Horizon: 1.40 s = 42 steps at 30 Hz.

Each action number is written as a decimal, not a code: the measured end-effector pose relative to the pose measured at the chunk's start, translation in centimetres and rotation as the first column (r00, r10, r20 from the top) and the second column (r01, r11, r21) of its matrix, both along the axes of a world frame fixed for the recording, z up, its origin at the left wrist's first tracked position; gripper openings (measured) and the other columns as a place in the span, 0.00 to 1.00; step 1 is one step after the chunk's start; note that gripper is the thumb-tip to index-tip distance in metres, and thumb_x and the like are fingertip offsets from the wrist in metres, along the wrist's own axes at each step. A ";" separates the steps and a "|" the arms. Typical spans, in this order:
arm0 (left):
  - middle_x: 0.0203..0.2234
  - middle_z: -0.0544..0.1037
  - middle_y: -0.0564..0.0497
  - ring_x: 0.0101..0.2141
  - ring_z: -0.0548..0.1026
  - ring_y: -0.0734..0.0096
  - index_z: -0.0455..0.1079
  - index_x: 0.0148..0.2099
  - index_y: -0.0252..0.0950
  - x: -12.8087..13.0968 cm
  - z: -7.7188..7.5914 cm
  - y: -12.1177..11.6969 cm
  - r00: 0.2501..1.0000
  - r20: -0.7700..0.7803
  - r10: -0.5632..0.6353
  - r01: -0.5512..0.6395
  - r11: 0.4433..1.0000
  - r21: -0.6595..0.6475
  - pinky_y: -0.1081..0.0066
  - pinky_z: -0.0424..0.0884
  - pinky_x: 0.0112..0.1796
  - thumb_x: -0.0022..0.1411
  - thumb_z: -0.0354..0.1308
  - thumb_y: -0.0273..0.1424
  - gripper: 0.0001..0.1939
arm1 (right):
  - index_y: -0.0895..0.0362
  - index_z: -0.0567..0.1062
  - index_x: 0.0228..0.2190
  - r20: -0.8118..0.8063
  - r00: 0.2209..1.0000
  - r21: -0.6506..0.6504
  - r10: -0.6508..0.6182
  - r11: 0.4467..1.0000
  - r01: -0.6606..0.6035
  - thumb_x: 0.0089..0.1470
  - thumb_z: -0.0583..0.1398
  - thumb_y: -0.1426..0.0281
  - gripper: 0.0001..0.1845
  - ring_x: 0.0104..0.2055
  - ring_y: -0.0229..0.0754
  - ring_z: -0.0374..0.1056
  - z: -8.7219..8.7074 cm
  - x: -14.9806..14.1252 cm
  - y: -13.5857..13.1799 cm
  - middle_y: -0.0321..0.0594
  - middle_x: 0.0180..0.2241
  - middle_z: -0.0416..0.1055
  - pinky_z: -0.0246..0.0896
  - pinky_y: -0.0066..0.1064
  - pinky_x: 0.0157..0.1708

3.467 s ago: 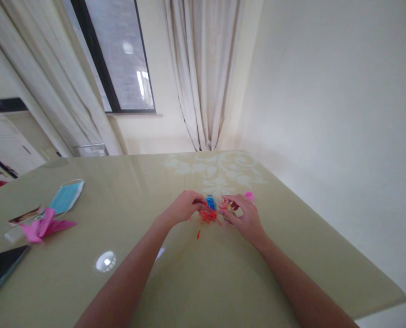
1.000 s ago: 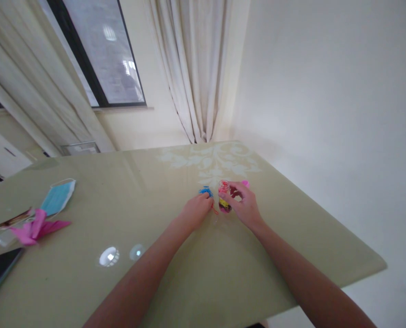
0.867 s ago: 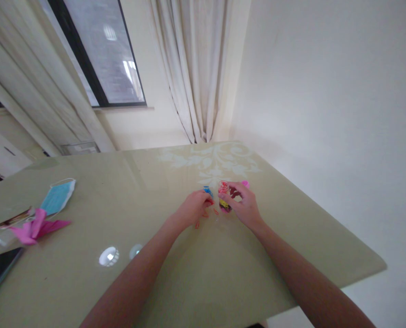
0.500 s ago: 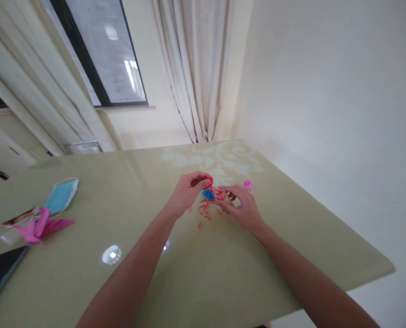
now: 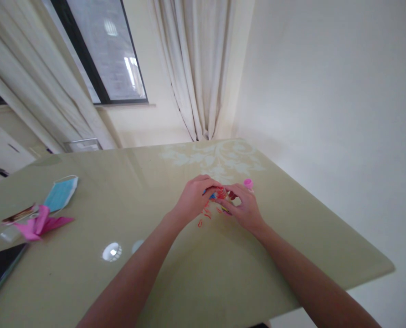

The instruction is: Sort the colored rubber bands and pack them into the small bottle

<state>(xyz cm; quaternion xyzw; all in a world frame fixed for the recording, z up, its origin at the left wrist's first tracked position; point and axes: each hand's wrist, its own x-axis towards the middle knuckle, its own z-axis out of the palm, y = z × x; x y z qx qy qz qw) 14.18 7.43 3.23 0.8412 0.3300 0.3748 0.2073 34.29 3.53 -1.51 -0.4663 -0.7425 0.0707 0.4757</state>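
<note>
R hand (image 5: 244, 207): fingers curled, gripping small clear jar w/ yellow label (image 5: 226, 210), located between both hands. L hand (image 5: 194, 198): fingers bent, partly closed at jar mouth; cannot tell if it holds any bands. Loose thin red bands (image 5: 207, 213) lie on glossy olive-green table (image 5: 206, 273). Obstruction: L hand covers most of small blue bands (image 5: 212, 196) (only a sliver shows). Pink round cap-like piece (image 5: 248, 183): behind R hand. Far L, well apart: light-blue face mask (image 5: 61, 193), pink folded bird-like shape (image 5: 40, 224), dark flat phone (image 5: 1, 269).
</note>
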 end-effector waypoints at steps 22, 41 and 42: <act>0.53 0.72 0.47 0.54 0.72 0.63 0.75 0.54 0.43 -0.7 1.4 -1.3 0.937 -0.322 -0.132 0.173 0.980 0.103 0.64 0.69 0.57 0.74 0.49 0.25 0.16 | 0.54 0.81 0.45 -0.035 0.999 -0.024 -0.019 1.000 0.018 0.62 0.67 0.51 0.20 0.34 0.45 0.72 -0.3 0.3 0.2 0.43 0.35 0.78 0.70 0.38 0.37; 0.42 0.81 0.48 0.43 0.78 0.67 0.80 0.50 0.38 -1.4 2.0 -0.2 0.991 -0.069 -0.114 0.117 0.992 0.049 0.69 0.72 0.48 0.73 0.57 0.27 0.11 | 0.52 0.82 0.47 -0.010 1.000 -0.006 0.016 1.000 -0.016 0.62 0.67 0.53 0.19 0.34 0.46 0.71 0.1 0.1 -0.1 0.42 0.33 0.78 0.70 0.37 0.37; 0.42 0.81 0.48 0.43 0.79 0.66 0.80 0.49 0.38 -1.6 2.2 -0.1 0.992 -0.073 -0.101 0.105 0.994 0.041 0.68 0.73 0.48 0.73 0.58 0.28 0.10 | 0.52 0.82 0.47 -0.015 1.000 -0.008 0.015 1.000 -0.016 0.62 0.67 0.53 0.19 0.34 0.46 0.71 0.2 0.1 -0.1 0.42 0.33 0.78 0.70 0.37 0.37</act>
